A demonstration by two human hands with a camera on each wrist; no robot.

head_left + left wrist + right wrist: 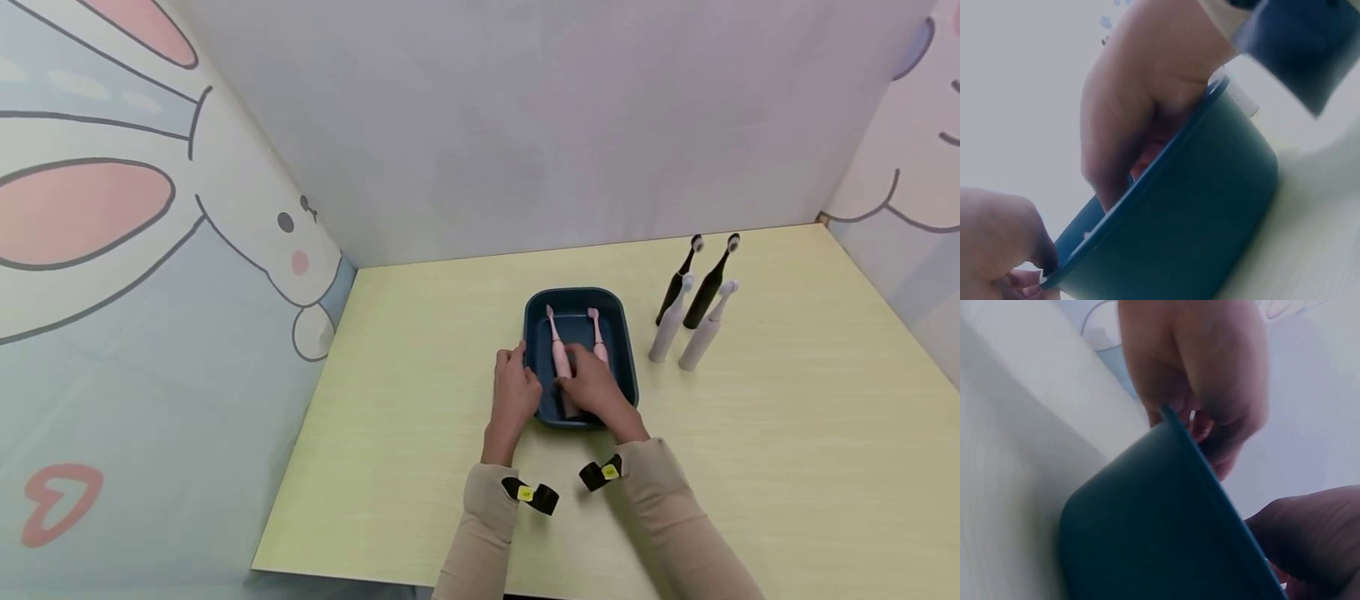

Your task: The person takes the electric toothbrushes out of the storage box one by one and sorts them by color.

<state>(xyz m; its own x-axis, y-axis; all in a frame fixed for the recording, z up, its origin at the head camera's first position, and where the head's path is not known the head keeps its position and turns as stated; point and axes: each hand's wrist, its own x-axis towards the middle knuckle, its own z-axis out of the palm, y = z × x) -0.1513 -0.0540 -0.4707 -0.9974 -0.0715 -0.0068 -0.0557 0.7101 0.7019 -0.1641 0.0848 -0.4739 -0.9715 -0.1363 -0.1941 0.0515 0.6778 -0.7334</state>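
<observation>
A dark blue plastic basin (626, 367) stands on the table with two pink electric toothbrushes inside, heads toward the far side. My left hand (514, 387) holds the basin's left rim, thumb on the inner side and fingers outside, as the left wrist view also shows. Reaching in over the near right rim, my right hand (596, 385) grips the handle of the left pink toothbrush (557, 354). The right pink toothbrush (598, 337) lies beside it, its lower handle hidden behind that hand. In the right wrist view the basin wall (1147, 525) hides the toothbrushes.
Right of the basin, two black electric toothbrushes (705, 292) stand upright behind two white ones (701, 337). The pale wooden table (405, 400) meets a plain wall (525, 142) at the back and a rabbit-printed wall (150, 400) on the left.
</observation>
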